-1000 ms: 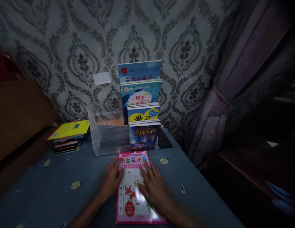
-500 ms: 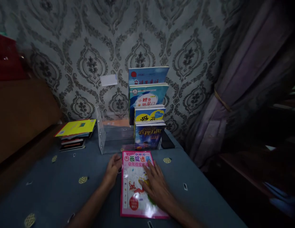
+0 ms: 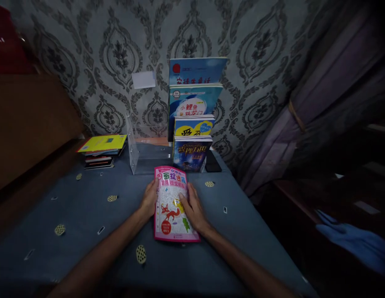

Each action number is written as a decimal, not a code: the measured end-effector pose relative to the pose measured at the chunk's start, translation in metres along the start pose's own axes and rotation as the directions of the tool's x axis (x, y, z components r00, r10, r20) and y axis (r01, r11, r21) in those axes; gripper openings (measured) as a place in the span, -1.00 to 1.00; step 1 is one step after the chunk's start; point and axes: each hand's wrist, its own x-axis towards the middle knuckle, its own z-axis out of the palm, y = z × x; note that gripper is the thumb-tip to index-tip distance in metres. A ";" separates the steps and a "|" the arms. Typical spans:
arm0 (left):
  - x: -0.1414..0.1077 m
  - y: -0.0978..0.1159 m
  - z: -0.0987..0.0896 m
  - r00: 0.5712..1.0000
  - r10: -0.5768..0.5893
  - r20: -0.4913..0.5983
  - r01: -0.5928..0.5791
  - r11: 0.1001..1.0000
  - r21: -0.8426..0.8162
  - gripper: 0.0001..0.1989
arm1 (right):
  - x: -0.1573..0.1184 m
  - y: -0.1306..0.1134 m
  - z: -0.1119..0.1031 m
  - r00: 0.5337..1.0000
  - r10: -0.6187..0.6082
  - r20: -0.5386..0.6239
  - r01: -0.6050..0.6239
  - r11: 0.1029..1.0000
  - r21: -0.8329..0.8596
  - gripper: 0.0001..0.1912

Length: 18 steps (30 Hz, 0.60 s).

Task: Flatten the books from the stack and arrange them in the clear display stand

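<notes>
A pink-bordered picture book (image 3: 172,211) with a fox on its cover is held by its two sides, its cover slightly curved. My left hand (image 3: 149,199) grips the left edge, fingers passing behind it. On the right edge my right hand (image 3: 194,209) is closed, its thumb lying over the cover and the other fingers partly hidden behind. Just beyond the book stands a clear acrylic rack (image 3: 151,159). Upright in its right part are a dark blue book (image 3: 190,155), a yellow and blue book (image 3: 194,127), a teal book (image 3: 195,101) and a blue book (image 3: 197,70) at the back.
A stack of books with a yellow one (image 3: 104,143) on top lies left of the rack. A dark flat object (image 3: 213,162) rests right of it. Patterned wallpaper with a white card (image 3: 143,80) rises behind; a brown box (image 3: 31,124) is left, a tied curtain (image 3: 285,128) right.
The picture book, flat under my right hand before, is now gripped at both sides. My left hand has closed on its left edge. The camera view has shifted.
</notes>
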 end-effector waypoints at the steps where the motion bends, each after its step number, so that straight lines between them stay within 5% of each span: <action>1: -0.002 0.002 0.003 1.000 0.018 0.006 -0.018 1.000 0.006 -0.50 | 0.000 -0.002 0.001 0.999 0.043 -0.015 -0.042 0.994 0.106 -0.22; 5: -0.011 0.011 0.015 0.988 0.140 0.072 -0.142 0.990 0.026 -0.39 | 0.001 -0.029 0.002 0.972 0.201 0.124 -0.236 0.815 0.529 -0.24; 9: -0.014 0.026 0.021 0.938 0.289 0.193 -0.314 0.943 0.111 -0.36 | 0.008 -0.064 -0.004 0.970 0.101 0.223 -0.235 0.637 0.734 -0.28; 12: -0.014 0.042 0.020 0.861 0.412 0.297 -0.478 0.856 0.197 -0.35 | 0.017 -0.077 -0.009 0.999 -0.035 0.026 0.007 0.729 0.685 -0.21; 15: -0.012 0.052 0.013 0.794 0.506 0.338 -0.594 0.766 0.248 -0.24 | 0.025 -0.074 -0.010 0.970 -0.165 -0.180 0.236 0.824 0.516 -0.06; 18: -0.007 0.047 0.002 0.775 0.534 0.337 -0.628 0.711 0.317 -0.06 | 0.026 -0.059 -0.002 0.952 -0.220 -0.212 0.290 0.867 0.405 0.02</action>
